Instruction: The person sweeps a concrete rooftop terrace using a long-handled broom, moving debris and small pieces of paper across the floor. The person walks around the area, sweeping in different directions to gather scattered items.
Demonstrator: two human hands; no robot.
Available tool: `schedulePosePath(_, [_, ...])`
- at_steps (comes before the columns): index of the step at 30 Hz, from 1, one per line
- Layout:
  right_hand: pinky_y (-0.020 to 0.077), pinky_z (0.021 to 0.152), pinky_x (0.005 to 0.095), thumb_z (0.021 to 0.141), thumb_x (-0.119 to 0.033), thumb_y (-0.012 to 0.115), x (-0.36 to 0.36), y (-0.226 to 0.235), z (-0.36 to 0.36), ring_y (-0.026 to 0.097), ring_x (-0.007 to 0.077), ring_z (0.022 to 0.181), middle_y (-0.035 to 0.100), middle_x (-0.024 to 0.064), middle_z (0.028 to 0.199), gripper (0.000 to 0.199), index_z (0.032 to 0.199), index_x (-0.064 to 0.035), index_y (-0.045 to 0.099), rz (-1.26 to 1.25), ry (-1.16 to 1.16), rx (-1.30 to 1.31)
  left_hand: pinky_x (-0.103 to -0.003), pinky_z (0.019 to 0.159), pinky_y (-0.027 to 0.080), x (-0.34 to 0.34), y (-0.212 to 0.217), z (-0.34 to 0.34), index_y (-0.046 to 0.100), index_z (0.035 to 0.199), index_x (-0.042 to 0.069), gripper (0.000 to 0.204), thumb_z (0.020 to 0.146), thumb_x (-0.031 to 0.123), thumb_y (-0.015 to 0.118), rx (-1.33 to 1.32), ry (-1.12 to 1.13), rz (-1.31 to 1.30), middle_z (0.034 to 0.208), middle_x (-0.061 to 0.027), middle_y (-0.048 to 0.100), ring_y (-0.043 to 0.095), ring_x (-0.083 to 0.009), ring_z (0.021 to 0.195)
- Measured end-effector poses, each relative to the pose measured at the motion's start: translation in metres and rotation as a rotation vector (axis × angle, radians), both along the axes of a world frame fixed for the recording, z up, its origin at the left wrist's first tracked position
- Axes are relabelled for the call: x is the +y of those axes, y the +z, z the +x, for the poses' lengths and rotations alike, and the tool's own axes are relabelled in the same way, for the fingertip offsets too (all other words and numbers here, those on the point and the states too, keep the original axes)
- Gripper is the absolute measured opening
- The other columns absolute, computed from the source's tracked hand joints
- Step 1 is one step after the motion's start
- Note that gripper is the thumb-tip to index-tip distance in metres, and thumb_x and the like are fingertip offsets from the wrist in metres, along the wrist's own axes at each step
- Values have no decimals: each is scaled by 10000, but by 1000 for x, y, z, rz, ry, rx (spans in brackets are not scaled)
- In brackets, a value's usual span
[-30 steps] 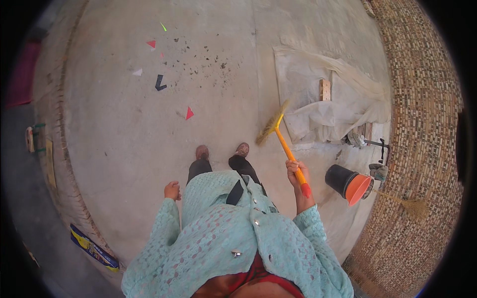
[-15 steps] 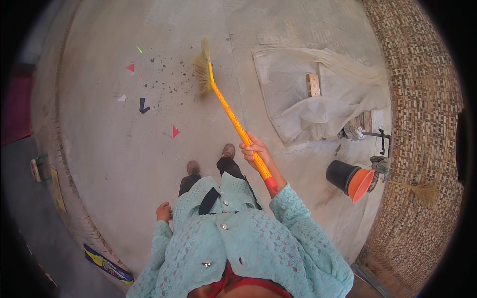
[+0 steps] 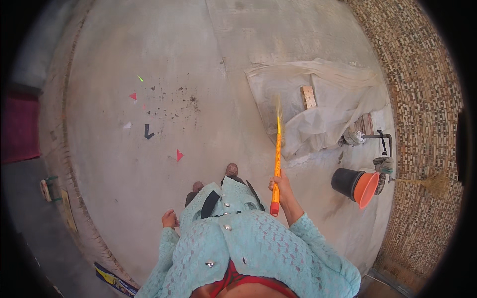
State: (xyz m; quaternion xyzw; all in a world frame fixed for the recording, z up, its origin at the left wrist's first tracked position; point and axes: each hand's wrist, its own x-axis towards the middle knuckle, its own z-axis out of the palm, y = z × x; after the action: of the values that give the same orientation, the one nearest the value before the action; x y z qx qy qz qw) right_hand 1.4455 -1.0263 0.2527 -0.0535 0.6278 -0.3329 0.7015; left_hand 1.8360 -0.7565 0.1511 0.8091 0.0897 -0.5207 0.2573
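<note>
While the right hand is closed in a full grip around the lower part of the orange broom handle, the left hand hangs loosely curled beside the hip and holds nothing. The handle is a thin, smooth, straight rod with a red end cap below the fist. It rises away from the person, over the concrete floor. The bristle head is blurred to a pale streak, so its shape cannot be made out. The floor is grey and matt, with a patch of dark crumbs and small paper scraps in red, white and black. A crumpled pale tarpaulin lies to the right and carries a small wooden block. A black bucket with an orange rim lies tipped near a brick wall. The turquoise lace garment hides the legs apart from the shoe tips.
</note>
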Motion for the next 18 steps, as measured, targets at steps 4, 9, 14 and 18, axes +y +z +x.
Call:
schedulePosePath(4, [393,389,227,717,55,437,-49,-88,-38,411,110,445,402,40,623,426,1069,-116,269,158,-137,-220,-291,367,433,-4,0,-4,515,1057,64,310,755,115,467,-29,-145,-28,616,-49,505,477,-136,409])
schedulePosePath(9, [369,398,205,690,73,458,-46,-51,-10,411,101,478,436,75,703,738,1297,-194,134,35,154,-271,-287,361,435,-15,16,-8,520,1051,60,303,758,112,461,-50,-143,7,621,-53,504,479,-138,408])
schedulePosePath(14, [356,386,219,648,109,473,-27,8,-18,410,107,470,452,112,801,894,1343,-226,20,-91,190,-446,-290,366,440,-25,13,-8,510,1059,63,307,761,116,462,-23,-99,0,631,-51,502,484,-143,420])
schedulePosePath(18, [379,382,228,637,115,469,-12,38,-26,436,116,470,472,108,799,926,1342,-216,-31,-205,264,-302,-296,389,435,-47,25,-7,496,1073,76,314,765,132,469,-40,-145,-9,647,-52,505,482,-149,439])
